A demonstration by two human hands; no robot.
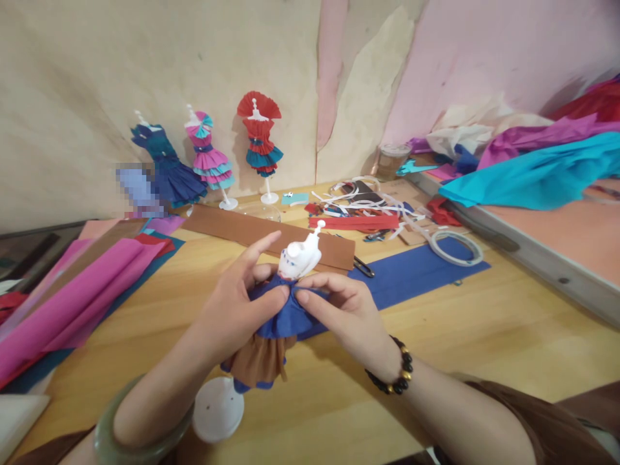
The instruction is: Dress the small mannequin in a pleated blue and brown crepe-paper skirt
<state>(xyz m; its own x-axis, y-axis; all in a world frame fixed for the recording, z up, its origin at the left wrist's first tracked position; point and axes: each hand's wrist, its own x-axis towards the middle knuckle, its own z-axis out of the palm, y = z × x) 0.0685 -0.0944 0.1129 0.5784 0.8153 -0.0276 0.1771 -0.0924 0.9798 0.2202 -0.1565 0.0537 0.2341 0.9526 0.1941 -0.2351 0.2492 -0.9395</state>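
Note:
A small white mannequin (301, 256) on a round white base (217, 408) lies tilted between my hands, over the wooden table (484, 329). It wears a paper skirt with a blue upper layer (285, 318) and a brown lower layer (259, 361). My left hand (232, 310) grips the waist from the left, thumb pressing the blue paper. My right hand (346, 310) pinches the same blue paper at the waist from the right. Both hands are closed on the dress.
Three finished paper-dress mannequins (208, 158) stand by the back wall. Pink paper sheets (72, 297) lie left, a brown strip (252, 232) and blue sheet (416, 271) behind my hands. A tape roll (456, 248), scraps and a jar (391, 161) sit back right; turquoise paper (533, 171) drapes a raised board.

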